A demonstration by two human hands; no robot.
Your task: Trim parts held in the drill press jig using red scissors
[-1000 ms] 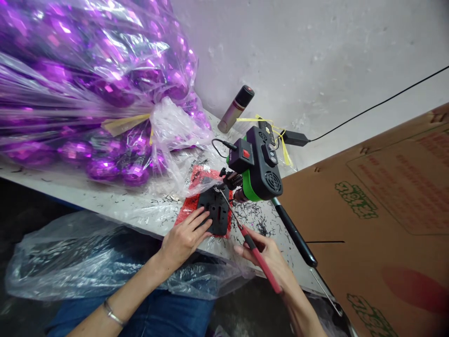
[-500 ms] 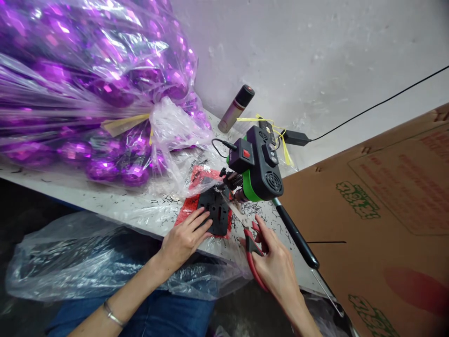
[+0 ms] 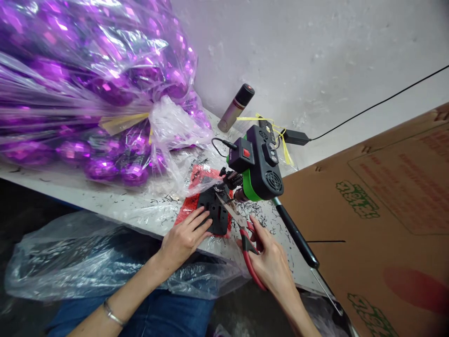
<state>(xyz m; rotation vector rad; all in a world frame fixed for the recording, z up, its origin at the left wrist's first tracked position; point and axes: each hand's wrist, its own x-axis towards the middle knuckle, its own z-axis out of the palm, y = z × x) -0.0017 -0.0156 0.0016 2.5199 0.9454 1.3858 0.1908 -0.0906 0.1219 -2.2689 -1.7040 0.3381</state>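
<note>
My left hand lies with fingers stretched out over the edge of a black slotted base plate. The plate belongs to a small black and green drill on a stand. A pair of scissors with red and black handles is in my right hand, its fingers through and around the loops. The scissor blades point up and left over the plate, with their tips near the stand's post, below the drill. A red mat shows under the plate. What the tips touch is too small to tell.
Black shavings litter the white table. Clear bags of shiny purple balls fill the left. A spray can stands behind the drill. On the right are a black-gripped lever and a cardboard box.
My right hand has moved slightly left with the scissors, bringing the blades further over the plate. My left hand keeps its place on the plate.
</note>
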